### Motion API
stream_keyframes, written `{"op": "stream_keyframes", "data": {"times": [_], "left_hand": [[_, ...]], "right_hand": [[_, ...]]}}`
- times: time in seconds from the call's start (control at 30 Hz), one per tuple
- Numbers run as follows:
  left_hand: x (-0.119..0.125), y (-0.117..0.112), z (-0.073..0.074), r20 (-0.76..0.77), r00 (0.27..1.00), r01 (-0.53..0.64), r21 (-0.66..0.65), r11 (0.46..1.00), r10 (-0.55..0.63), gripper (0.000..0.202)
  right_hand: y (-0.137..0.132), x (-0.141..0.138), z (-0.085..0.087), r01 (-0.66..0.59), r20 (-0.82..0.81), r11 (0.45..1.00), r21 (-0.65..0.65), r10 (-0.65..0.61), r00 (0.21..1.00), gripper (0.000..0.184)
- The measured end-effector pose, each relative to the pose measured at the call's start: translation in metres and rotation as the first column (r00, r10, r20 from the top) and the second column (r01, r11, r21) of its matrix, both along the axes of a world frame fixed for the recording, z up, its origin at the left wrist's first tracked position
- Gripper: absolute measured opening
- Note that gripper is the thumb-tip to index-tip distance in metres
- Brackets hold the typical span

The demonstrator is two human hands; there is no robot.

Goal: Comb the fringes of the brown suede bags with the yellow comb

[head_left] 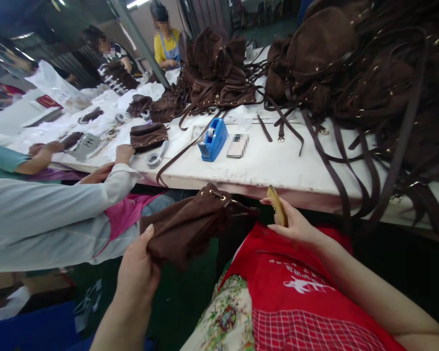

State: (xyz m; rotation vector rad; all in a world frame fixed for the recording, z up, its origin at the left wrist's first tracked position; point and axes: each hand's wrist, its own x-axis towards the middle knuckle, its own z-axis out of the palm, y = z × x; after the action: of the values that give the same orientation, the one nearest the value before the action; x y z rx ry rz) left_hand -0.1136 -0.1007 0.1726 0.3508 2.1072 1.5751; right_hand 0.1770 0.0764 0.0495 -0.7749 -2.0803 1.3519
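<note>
A dark brown suede bag point(190, 222) with brass eyelets and a fringed lower side hangs tilted in front of the table edge. Its left end is gripped by my left hand point(141, 263), the thumb on top and the other fingers hidden behind it. To the right of the bag, over the red apron, my right hand point(296, 222) is closed around a yellowish comb point(277, 205) with its teeth facing left. A small gap separates the comb from the bag.
On the white table point(263, 168) stand a blue tape dispenser point(214, 140) and a phone-like flat object point(237, 146). Brown bags point(314, 48) with trailing straps point(336, 175) are heaped at the right. A co-worker's sleeve point(58, 204) is close on my left, near a tape roll point(153, 160).
</note>
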Motion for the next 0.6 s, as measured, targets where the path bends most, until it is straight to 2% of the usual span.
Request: {"op": "stream_keyframes", "data": {"times": [0.03,0.07,0.13,0.2,0.27,0.3,0.33,0.37,0.4,0.43,0.47,0.5,0.53,0.57,0.6], "left_hand": [[0.004,0.004,-0.001,0.138,0.990,0.013,0.019,1.000,-0.016,0.023],[0.009,0.007,-0.006,0.309,0.950,0.032,0.039,0.999,-0.043,0.021],[0.018,0.010,-0.027,0.601,0.791,0.098,0.060,0.993,-0.115,0.021],[0.026,0.011,-0.061,0.705,0.692,0.199,0.022,0.980,-0.156,0.022],[0.027,0.010,-0.095,0.680,0.705,0.352,-0.089,0.932,-0.201,0.024],[0.024,0.010,-0.107,0.638,0.725,0.461,-0.166,0.872,-0.261,0.028],[0.018,0.012,-0.115,0.567,0.748,0.563,-0.267,0.782,-0.345,0.033],[0.011,0.014,-0.118,0.459,0.768,0.628,-0.401,0.667,-0.447,0.039],[0.003,0.019,-0.115,0.300,0.779,0.611,-0.558,0.561,-0.550,0.043],[-0.006,0.025,-0.108,0.089,0.762,0.505,-0.702,0.502,-0.642,0.046],[-0.014,0.033,-0.099,-0.146,0.693,0.347,-0.790,0.505,-0.706,0.047],[-0.019,0.044,-0.089,-0.354,0.581,0.217,-0.800,0.559,-0.732,0.051],[-0.022,0.056,-0.079,-0.489,0.462,0.184,-0.764,0.619,-0.740,0.056],[-0.022,0.069,-0.071,-0.547,0.362,0.254,-0.722,0.644,-0.755,0.061],[-0.018,0.082,-0.065,-0.547,0.274,0.389,-0.689,0.612,-0.791,0.066]], "right_hand": [[0.000,-0.007,0.005,-0.016,-0.026,1.000,0.023,0.017,1.000,0.071],[0.000,-0.015,0.009,-0.024,-0.046,0.999,0.041,0.026,0.999,0.074],[0.004,-0.030,0.010,-0.023,-0.041,0.997,0.073,0.026,0.999,0.076],[0.010,-0.043,0.003,0.001,0.066,0.995,0.099,-0.007,0.998,0.065],[0.017,-0.052,-0.010,0.037,0.216,0.994,0.106,-0.060,0.975,0.048],[0.020,-0.055,-0.018,0.052,0.275,0.993,0.102,-0.078,0.958,0.041],[0.022,-0.058,-0.025,0.063,0.312,0.993,0.096,-0.090,0.946,0.037],[0.024,-0.059,-0.031,0.066,0.333,0.994,0.089,-0.092,0.938,0.036],[0.026,-0.060,-0.036,0.066,0.341,0.994,0.088,-0.092,0.935,0.036],[0.027,-0.060,-0.038,0.063,0.343,0.994,0.091,-0.091,0.935,0.036],[0.028,-0.061,-0.039,0.061,0.340,0.993,0.096,-0.091,0.936,0.037],[0.028,-0.061,-0.039,0.059,0.334,0.993,0.099,-0.089,0.938,0.037],[0.028,-0.062,-0.036,0.052,0.322,0.994,0.098,-0.081,0.943,0.038],[0.028,-0.063,-0.033,0.041,0.302,0.995,0.094,-0.068,0.951,0.039],[0.027,-0.065,-0.029,0.025,0.275,0.996,0.086,-0.048,0.960,0.041]]}}
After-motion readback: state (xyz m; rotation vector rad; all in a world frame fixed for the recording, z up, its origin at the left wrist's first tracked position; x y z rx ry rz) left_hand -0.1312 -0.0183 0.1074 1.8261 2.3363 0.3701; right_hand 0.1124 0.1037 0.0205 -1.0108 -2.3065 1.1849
